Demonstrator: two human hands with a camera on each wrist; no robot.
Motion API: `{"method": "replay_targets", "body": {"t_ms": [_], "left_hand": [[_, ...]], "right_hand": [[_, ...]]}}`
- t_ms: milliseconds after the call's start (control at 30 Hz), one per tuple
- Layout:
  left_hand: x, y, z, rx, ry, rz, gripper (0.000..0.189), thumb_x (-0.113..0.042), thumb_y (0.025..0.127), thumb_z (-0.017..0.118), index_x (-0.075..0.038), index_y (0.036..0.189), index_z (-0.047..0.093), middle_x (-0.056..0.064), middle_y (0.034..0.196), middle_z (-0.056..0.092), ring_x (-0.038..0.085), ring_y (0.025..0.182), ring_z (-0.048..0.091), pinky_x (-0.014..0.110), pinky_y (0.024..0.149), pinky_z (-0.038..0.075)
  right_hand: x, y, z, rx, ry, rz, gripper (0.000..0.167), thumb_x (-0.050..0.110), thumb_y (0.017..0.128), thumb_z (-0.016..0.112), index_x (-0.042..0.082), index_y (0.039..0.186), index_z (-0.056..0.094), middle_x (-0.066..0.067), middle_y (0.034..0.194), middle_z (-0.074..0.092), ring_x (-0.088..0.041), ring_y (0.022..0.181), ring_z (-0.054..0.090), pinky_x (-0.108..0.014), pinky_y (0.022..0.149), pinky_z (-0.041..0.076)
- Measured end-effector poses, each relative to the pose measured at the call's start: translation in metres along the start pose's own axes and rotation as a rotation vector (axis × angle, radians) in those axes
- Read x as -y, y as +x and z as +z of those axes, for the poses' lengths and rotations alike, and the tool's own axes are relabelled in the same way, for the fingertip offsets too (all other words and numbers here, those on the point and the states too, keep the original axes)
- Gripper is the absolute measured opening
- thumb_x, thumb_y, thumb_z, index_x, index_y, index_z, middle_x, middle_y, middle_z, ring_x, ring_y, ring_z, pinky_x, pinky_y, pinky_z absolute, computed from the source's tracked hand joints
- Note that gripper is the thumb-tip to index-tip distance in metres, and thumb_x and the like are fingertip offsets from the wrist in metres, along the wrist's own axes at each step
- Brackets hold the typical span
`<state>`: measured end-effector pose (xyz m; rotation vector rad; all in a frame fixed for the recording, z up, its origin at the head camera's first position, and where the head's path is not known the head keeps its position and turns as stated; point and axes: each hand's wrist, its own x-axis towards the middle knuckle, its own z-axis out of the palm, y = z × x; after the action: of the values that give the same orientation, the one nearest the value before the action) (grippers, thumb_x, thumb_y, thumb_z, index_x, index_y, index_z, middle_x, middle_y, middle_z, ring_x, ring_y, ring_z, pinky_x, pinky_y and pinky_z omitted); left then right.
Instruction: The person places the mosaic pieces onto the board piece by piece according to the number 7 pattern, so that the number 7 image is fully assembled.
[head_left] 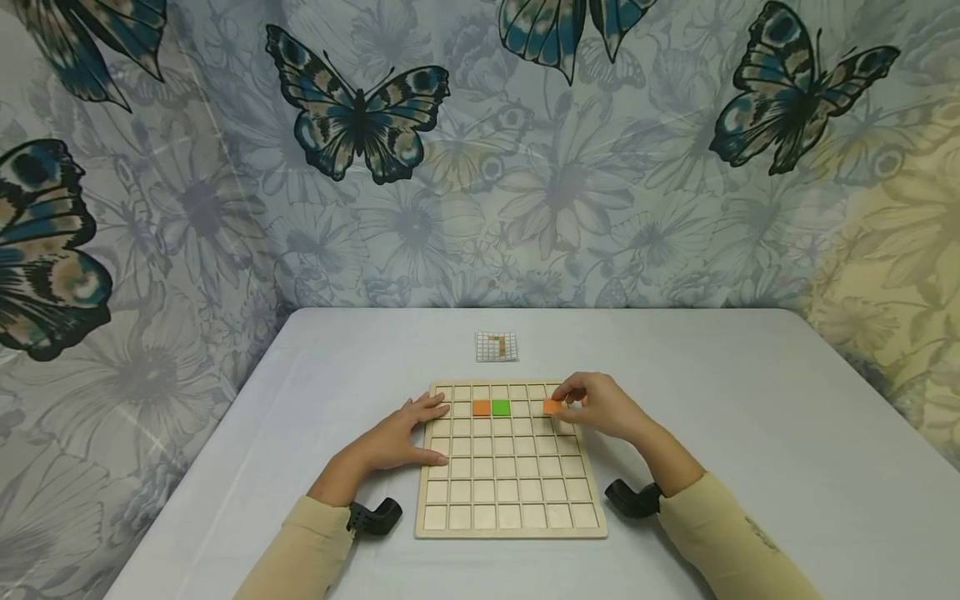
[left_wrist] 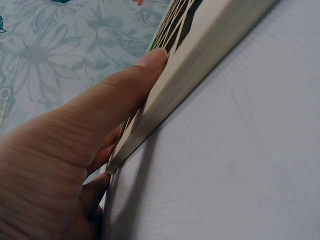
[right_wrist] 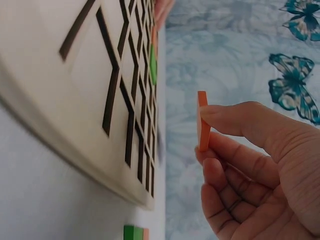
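A square wooden grid board (head_left: 510, 533) lies flat on the table. My left hand (head_left: 401, 437) rests on its left edge, thumb and fingers spread; in the left wrist view the thumb (left_wrist: 125, 90) lies along the rim. Over the upper right cells, my right hand (head_left: 603, 408) pinches an orange square tile (right_wrist: 204, 125) between thumb and fingers. The right wrist view shows this tile raised above the board. In the second row sit another orange tile (head_left: 481, 407) and, directly to its right, a green tile (head_left: 501, 407).
Behind the board lies a small printed grid card (head_left: 497, 347) with coloured squares. A green block (right_wrist: 132, 232) and an orange piece beside it sit off the board's edge, mostly hidden by my right hand in the head view. A patterned butterfly cloth (head_left: 465, 233) hangs behind the white table (head_left: 750, 375).
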<state>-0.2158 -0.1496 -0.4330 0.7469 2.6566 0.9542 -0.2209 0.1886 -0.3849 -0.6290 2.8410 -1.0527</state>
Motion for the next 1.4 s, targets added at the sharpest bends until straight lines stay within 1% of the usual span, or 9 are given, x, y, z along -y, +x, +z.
{"method": "replay_targets", "body": {"t_ms": [100,300,467,633,867,1133,1400], "left_hand": [[0.000,0.000,0.000,-0.001,-0.003,0.001,0.083,-0.047,0.071,0.076,-0.016,0.141,0.043,0.003,0.155,0.024,0.040,0.143,0.008,0.059,0.114,0.013],[0.000,0.000,0.000,0.001,-0.009,0.000,0.083,-0.046,0.071,0.076,-0.016,0.141,0.042,0.003,0.155,0.024,0.039,0.143,0.008,0.059,0.114,0.012],[0.000,0.000,0.000,0.001,-0.013,-0.003,0.084,-0.046,0.071,0.076,-0.016,0.142,0.042,0.003,0.155,0.024,0.039,0.143,0.008,0.059,0.114,0.013],[0.000,0.001,0.001,-0.002,-0.014,-0.005,0.084,-0.046,0.071,0.077,-0.016,0.141,0.043,0.002,0.155,0.025,0.037,0.144,0.008,0.057,0.115,0.012],[0.001,0.001,0.001,-0.008,-0.013,-0.017,0.084,-0.046,0.070,0.077,-0.017,0.141,0.043,0.002,0.155,0.025,0.038,0.144,0.009,0.058,0.114,0.013],[-0.001,0.000,-0.001,-0.004,-0.020,-0.016,0.084,-0.045,0.071,0.078,-0.016,0.141,0.043,0.003,0.155,0.025,0.037,0.144,0.008,0.058,0.115,0.013],[-0.001,0.000,-0.001,-0.001,-0.022,-0.007,0.084,-0.044,0.071,0.078,-0.015,0.141,0.043,0.004,0.155,0.025,0.038,0.144,0.008,0.057,0.115,0.012]], "right_hand": [[0.002,0.005,0.002,0.007,0.006,-0.014,0.018,0.009,0.078,0.072,0.003,0.095,0.069,-0.009,0.096,0.067,-0.021,0.087,0.057,-0.038,0.078,0.050],[0.004,0.014,0.006,0.031,0.015,-0.002,0.018,0.010,0.079,0.071,0.003,0.096,0.069,-0.010,0.098,0.067,-0.021,0.089,0.058,-0.034,0.076,0.050],[0.003,0.019,0.010,0.043,0.046,0.001,0.019,0.011,0.080,0.072,0.003,0.096,0.069,-0.010,0.097,0.067,-0.021,0.089,0.060,-0.033,0.077,0.052],[0.004,0.025,0.014,0.056,0.074,-0.017,0.020,0.012,0.079,0.073,0.003,0.096,0.068,-0.010,0.098,0.067,-0.021,0.089,0.061,-0.033,0.077,0.053],[0.007,0.033,0.018,0.071,0.078,-0.041,0.018,0.011,0.080,0.072,0.005,0.097,0.069,-0.008,0.098,0.067,-0.019,0.088,0.059,-0.031,0.078,0.052],[0.007,0.041,0.022,0.094,0.107,-0.022,0.018,0.008,0.080,0.069,0.004,0.098,0.069,-0.009,0.100,0.067,-0.018,0.087,0.059,-0.030,0.076,0.052],[0.001,0.046,0.028,0.131,0.154,-0.006,0.019,0.010,0.080,0.072,0.002,0.097,0.068,-0.011,0.099,0.066,-0.016,0.084,0.060,-0.028,0.074,0.053]]}}
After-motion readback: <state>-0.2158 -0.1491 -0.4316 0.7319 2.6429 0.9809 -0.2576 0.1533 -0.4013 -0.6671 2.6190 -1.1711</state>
